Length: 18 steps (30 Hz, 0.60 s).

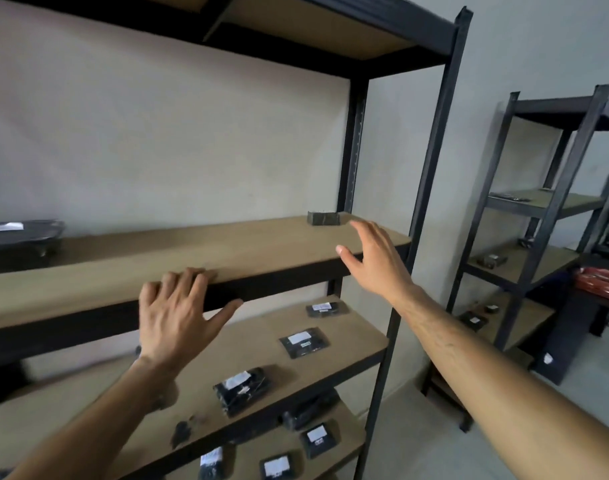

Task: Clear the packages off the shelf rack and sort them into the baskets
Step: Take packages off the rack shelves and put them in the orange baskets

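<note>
Small dark package [323,218] at the shelf's [192,251] back corner: apparently light and rigid; take by its sides. Right hand [375,258] open, nearing it. Left hand [174,313] flat, resting on the shelf edge.

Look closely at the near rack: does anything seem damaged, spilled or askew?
Dark smudges or scraps mark the lower shelf near its front edge. The black packages there lie at mixed angles, one rumpled. Nothing else stands out.

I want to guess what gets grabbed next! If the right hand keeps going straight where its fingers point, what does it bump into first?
Most likely the small dark package at the shelf's back right; the right hand is open, its fingers aimed that way.
</note>
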{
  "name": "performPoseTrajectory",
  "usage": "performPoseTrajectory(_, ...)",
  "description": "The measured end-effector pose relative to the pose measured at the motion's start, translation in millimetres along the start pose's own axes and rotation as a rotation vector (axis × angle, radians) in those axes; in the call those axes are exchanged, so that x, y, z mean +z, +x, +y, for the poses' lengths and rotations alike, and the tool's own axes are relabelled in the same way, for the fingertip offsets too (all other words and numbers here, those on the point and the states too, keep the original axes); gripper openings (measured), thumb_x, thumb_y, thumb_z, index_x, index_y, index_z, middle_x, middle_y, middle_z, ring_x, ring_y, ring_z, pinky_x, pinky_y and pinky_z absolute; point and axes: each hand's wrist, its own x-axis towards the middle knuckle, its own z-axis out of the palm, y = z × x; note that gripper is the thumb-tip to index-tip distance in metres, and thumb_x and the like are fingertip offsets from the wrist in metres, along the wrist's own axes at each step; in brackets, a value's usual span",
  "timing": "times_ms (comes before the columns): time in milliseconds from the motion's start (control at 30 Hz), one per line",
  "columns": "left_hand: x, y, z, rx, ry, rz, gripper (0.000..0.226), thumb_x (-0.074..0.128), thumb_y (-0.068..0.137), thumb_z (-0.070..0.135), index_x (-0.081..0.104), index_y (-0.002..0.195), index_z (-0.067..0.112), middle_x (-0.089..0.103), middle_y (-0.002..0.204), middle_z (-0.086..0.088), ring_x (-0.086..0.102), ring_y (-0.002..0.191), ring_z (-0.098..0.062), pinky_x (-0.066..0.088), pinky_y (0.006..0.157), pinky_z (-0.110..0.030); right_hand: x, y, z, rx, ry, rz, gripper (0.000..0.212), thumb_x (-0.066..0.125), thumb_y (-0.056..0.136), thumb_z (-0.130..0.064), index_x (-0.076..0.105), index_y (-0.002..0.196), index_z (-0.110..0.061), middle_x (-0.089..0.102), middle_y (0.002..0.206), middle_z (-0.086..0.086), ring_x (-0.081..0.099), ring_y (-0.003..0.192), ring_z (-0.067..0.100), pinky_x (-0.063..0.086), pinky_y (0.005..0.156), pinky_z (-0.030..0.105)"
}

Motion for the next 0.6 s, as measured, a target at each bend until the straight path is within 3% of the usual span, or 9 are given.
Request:
performPoseTrajectory(133, 3, 2, 4, -0.042, 0.040, 0.043, 0.055, 0.057, 0.089, 0.074, 0.065, 0.110, 0.023, 0.065, 0.102, 0.001, 0.054, 0.088, -0.032, 0.035, 0.078, -0.047, 19, 45, 35, 0.004, 0.067, -0.036, 0.060, 0.058, 0.098, -0.044, 0.044, 0.147, -0.012, 0.050, 0.147, 0.008, 0.044, 0.138, 0.025, 0.038, 0.114, 0.040)
performPoseTrajectory(300, 1, 5, 9, -0.100, 0.108, 0.041, 0.051, 0.059, 0.089, 0.074, 0.067, 0.106, 0.026, 0.066, 0.102, 0.004, 0.056, 0.089, -0.030, 0.035, 0.079, -0.046, 51, 105, 72, 0.065, 0.195, -0.123, 0.058, 0.061, 0.096, -0.047, 0.049, 0.142, -0.015, 0.059, 0.136, 0.006, 0.057, 0.123, 0.025, 0.043, 0.095, 0.031)
performPoseTrajectory(600, -1, 14, 31, -0.207, 0.238, 0.042, 0.058, 0.058, 0.082, 0.082, 0.064, 0.098, 0.026, 0.060, 0.098, 0.008, 0.052, 0.087, -0.028, 0.032, 0.081, -0.045, 105, 193, 128, 0.170, 0.274, -0.323, 0.065, 0.051, 0.098, -0.054, 0.042, 0.143, -0.007, 0.057, 0.137, 0.017, 0.057, 0.122, 0.036, 0.048, 0.098, 0.046)
